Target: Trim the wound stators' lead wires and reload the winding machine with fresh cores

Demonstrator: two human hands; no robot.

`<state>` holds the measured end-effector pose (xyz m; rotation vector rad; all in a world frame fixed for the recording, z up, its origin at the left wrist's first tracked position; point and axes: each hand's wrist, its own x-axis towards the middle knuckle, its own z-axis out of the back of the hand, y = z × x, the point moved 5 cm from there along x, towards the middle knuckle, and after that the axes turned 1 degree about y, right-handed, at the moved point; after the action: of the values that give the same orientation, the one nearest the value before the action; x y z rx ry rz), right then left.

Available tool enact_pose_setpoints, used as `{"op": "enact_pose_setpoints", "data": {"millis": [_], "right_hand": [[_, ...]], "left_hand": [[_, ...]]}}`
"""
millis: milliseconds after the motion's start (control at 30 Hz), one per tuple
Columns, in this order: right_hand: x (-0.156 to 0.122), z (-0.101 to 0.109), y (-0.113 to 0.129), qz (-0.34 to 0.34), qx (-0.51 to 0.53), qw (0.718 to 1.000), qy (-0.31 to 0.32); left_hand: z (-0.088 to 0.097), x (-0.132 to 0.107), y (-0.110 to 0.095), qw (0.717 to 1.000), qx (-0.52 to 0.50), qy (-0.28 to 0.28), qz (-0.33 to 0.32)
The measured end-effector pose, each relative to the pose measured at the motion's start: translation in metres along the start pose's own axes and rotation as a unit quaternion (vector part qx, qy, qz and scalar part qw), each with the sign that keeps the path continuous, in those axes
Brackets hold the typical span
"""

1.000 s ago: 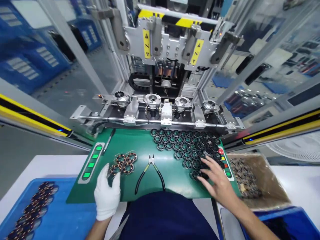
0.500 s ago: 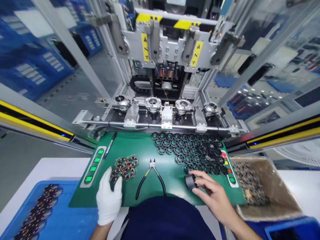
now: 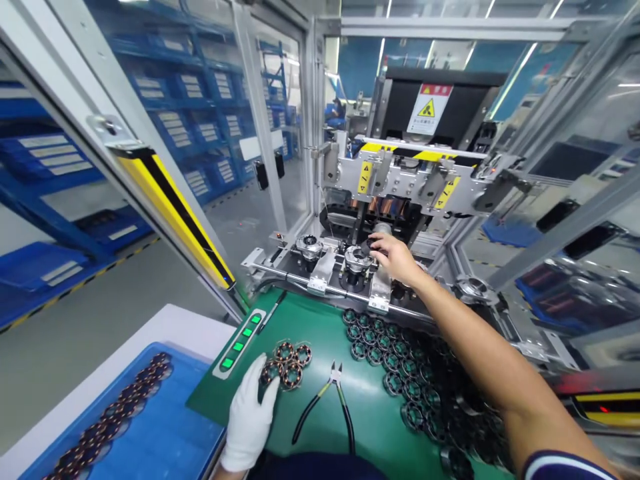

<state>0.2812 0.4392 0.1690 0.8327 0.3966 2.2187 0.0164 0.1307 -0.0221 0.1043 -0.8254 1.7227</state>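
Observation:
My right hand [image 3: 395, 259], bare, reaches into the machine with its fingers closed on a black ring-shaped core [image 3: 369, 245]. It holds this core just above and behind a round metal fixture [image 3: 358, 259]; whether the two touch I cannot tell. My left hand [image 3: 250, 415], in a white glove, rests on the green mat. Its thumb and fingers are apart at the near-left side of a small group of copper-wound rings [image 3: 292, 375], beside the nearest one. Side cutters [image 3: 336, 377] with black handles lie with jaws apart, right of those rings.
Rows of black ring cores [image 3: 393, 360] cover the mat's right part, under my right arm. Another fixture [image 3: 309, 247] stands left along the machine rail. A blue tray [image 3: 165, 427] at left holds wound rings. A pen [image 3: 273, 310] lies by the green-lit button strip [image 3: 239, 345].
My right hand has moved from the mat's right side up to the machine fixtures, carrying the black core. The view has tilted up and turned left. My left hand stays by the wound rings.

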Motion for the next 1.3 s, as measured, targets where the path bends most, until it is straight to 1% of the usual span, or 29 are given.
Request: {"op": "enact_pose_setpoints", "data": {"millis": [67,133,200,300,467,633,800,967,1133,1300], "right_hand": [[0.013,-0.015,-0.009,0.022,-0.032,0.999,0.029],[0.016,-0.026,-0.014,0.036,-0.064,0.996,0.057],[0.015,-0.031,-0.015,0.041,-0.095,0.991,0.083],[0.016,-0.034,-0.015,0.036,-0.142,0.982,0.122],[0.026,-0.036,-0.009,0.010,-0.216,0.959,0.182],[0.032,-0.038,0.000,-0.005,-0.261,0.938,0.227],[0.030,-0.038,0.003,-0.014,-0.281,0.931,0.235],[0.026,-0.036,0.003,-0.006,-0.281,0.935,0.215],[0.026,-0.038,0.001,0.004,-0.276,0.938,0.211],[0.023,-0.041,0.002,0.015,-0.277,0.943,0.185]], "left_hand": [[0.001,0.000,0.000,1.000,0.002,-0.004,0.004],[0.001,-0.001,0.001,1.000,0.002,-0.004,0.008],[0.000,-0.002,0.001,1.000,0.001,-0.002,0.010],[-0.001,-0.003,0.002,1.000,0.000,0.003,0.010],[-0.002,-0.002,0.002,1.000,0.000,0.006,0.004],[-0.002,-0.002,0.001,1.000,-0.005,0.009,0.008],[-0.004,-0.003,0.002,1.000,-0.012,0.017,0.014],[-0.004,-0.003,0.002,1.000,-0.013,0.014,0.016],[-0.004,-0.003,0.003,1.000,-0.016,0.016,0.014],[-0.004,-0.002,0.002,1.000,-0.022,0.015,0.016]]}}
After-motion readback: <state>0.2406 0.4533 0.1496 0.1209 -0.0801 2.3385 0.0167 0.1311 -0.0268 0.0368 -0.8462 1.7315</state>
